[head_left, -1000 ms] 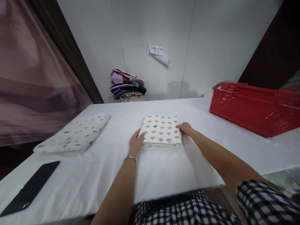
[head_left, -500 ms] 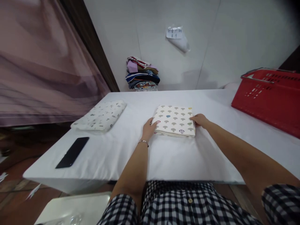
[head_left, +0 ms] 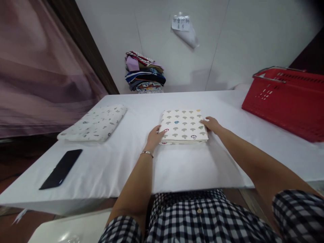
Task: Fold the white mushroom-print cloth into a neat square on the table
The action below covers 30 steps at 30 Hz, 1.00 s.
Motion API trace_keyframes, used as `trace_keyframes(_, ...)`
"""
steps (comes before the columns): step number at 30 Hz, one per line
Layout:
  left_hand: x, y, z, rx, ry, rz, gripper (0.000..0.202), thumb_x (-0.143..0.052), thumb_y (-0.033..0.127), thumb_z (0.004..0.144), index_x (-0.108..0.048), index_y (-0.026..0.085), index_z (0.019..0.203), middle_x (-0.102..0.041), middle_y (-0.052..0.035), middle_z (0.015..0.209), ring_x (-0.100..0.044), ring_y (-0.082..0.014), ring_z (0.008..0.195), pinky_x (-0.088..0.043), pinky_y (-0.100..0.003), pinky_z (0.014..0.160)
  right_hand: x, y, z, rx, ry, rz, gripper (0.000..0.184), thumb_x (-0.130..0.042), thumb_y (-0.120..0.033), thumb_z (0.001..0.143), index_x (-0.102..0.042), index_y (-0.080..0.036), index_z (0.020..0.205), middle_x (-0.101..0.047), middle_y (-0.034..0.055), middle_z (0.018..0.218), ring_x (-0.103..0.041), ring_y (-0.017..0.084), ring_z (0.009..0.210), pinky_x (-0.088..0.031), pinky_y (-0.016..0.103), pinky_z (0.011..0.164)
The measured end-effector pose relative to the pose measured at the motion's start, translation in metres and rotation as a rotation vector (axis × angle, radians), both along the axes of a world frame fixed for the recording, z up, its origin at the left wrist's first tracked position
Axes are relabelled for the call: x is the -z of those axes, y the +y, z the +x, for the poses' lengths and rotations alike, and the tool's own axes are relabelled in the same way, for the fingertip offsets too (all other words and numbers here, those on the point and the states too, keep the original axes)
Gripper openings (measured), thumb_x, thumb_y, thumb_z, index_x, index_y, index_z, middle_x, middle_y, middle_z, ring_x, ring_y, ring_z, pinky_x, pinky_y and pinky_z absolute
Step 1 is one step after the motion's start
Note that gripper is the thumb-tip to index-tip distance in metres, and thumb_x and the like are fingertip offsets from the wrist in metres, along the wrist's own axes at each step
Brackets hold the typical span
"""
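Note:
A folded cream cloth with a mushroom print [head_left: 183, 125] lies in the middle of the white table [head_left: 177, 165]. My left hand [head_left: 155, 136] grips the cloth's near left corner, thumb on top and fingers tucked under its edge. My right hand [head_left: 212, 124] holds its right edge the same way, fingers curled on the fabric. Both forearms reach out from checked sleeves at the bottom of the view.
A second folded patterned cloth [head_left: 95, 122] lies at the table's left. A black phone [head_left: 61, 168] rests near the front left edge. A red plastic basket [head_left: 286, 101] stands at the right. A stack of folded clothes [head_left: 144, 72] sits against the back wall.
Both hands stay on the sides of the mushroom cloth. The view has shifted as my head moved back and down; the cloth's place on the table looks the same.

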State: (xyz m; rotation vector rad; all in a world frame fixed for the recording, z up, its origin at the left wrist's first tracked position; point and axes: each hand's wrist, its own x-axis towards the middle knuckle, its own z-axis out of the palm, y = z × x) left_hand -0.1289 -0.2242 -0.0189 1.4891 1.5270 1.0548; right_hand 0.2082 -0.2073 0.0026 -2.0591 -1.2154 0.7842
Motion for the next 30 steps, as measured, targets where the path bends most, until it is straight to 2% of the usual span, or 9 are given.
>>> trace_keyframes(4,0.002,-0.001,0.0,0.0,-0.011,0.008,0.05,-0.07,0.035,0.073,-0.06,0.022,0.12,-0.061,-0.0057,0.122,-0.058,-0.0222,0.107,-0.044,-0.032,0.094,-0.013,-0.037,-0.017,-0.08,-0.196,0.309,0.043,-0.053,-0.038,0.086,-0.054,-0.018,0.123,-0.056,0.012,0.125,-0.056,0.025,0.108,-0.047,0.037,0.087)
trace_keyframes(7,0.004,0.0,0.0,-0.021,-0.032,0.006,0.051,-0.071,0.036,0.071,-0.06,0.023,0.12,-0.061,-0.0056,0.122,-0.058,-0.0222,0.107,-0.043,-0.032,0.095,-0.013,-0.072,-0.033,-0.417,-0.353,0.523,0.042,-0.044,-0.04,0.091,-0.05,-0.023,0.129,-0.048,0.0076,0.138,-0.042,0.024,0.127,-0.036,0.04,0.102)
trace_keyframes(9,0.005,0.0,0.001,-0.025,-0.043,-0.01,0.053,-0.071,0.035,0.071,-0.059,0.023,0.121,-0.061,-0.0056,0.123,-0.058,-0.0221,0.107,-0.043,-0.032,0.094,-0.007,-0.091,-0.038,-0.695,-0.486,0.525,0.045,-0.044,-0.041,0.091,-0.046,-0.026,0.133,-0.045,0.0052,0.141,-0.036,0.024,0.131,-0.024,0.045,0.11)
trace_keyframes(11,0.005,-0.001,0.002,-0.013,-0.048,-0.018,0.054,-0.071,0.036,0.071,-0.058,0.023,0.122,-0.06,-0.0061,0.123,-0.058,-0.0221,0.106,-0.044,-0.031,0.093,0.0,-0.101,-0.038,-0.838,-0.602,0.483,0.047,-0.044,-0.041,0.092,-0.041,-0.028,0.137,-0.042,0.0035,0.144,-0.034,0.024,0.133,-0.016,0.048,0.112)
trace_keyframes(15,0.001,-0.005,0.003,0.001,-0.039,-0.014,0.056,-0.071,0.039,0.072,-0.057,0.021,0.123,-0.06,-0.0078,0.123,-0.059,-0.0226,0.105,-0.044,-0.031,0.091,0.008,-0.103,-0.034,-0.844,-0.713,0.483,0.048,-0.043,-0.037,0.093,-0.035,-0.03,0.14,-0.038,0.0028,0.146,-0.032,0.022,0.134,-0.017,0.048,0.112)
trace_keyframes(20,-0.012,-0.017,0.003,-0.036,0.074,0.099,0.051,-0.066,0.045,0.075,-0.059,0.022,0.12,-0.061,-0.0072,0.119,-0.06,-0.0216,0.1,-0.045,-0.032,0.089,0.016,-0.106,-0.024,-0.739,-0.744,0.621,0.046,-0.045,-0.032,0.092,-0.041,-0.025,0.137,-0.043,0.0078,0.142,-0.031,0.025,0.135,-0.027,0.05,0.108)
trace_keyframes(22,-0.018,-0.026,0.002,-0.01,0.107,0.157,0.047,-0.062,0.046,0.078,-0.06,0.023,0.119,-0.058,-0.0065,0.123,-0.057,-0.0213,0.105,-0.045,-0.031,0.09,0.021,-0.109,-0.018,-0.709,-0.718,0.685,0.043,-0.045,-0.031,0.092,-0.045,-0.024,0.134,-0.047,0.0094,0.139,-0.034,0.025,0.133,-0.032,0.049,0.106)
trace_keyframes(26,-0.022,-0.045,-0.003,0.128,0.156,0.214,0.05,-0.069,0.039,0.073,-0.059,0.027,0.12,-0.047,-0.0036,0.138,-0.041,-0.0228,0.128,-0.036,-0.032,0.103,0.029,-0.114,-0.009,-0.698,-0.66,0.747,0.039,-0.044,-0.031,0.092,-0.05,-0.023,0.13,-0.053,0.0095,0.133,-0.041,0.025,0.129,-0.04,0.047,0.102)
trace_keyframes(30,-0.014,-0.056,-0.012,0.172,0.195,0.204,0.058,-0.072,0.025,0.068,-0.057,0.028,0.124,-0.04,-0.003,0.144,-0.038,-0.0236,0.131,-0.033,-0.034,0.107,0.033,-0.113,-0.007,-0.708,-0.66,0.757,0.039,-0.041,-0.029,0.093,-0.05,-0.023,0.13,-0.052,0.0096,0.134,-0.041,0.025,0.129,-0.04,0.048,0.102)
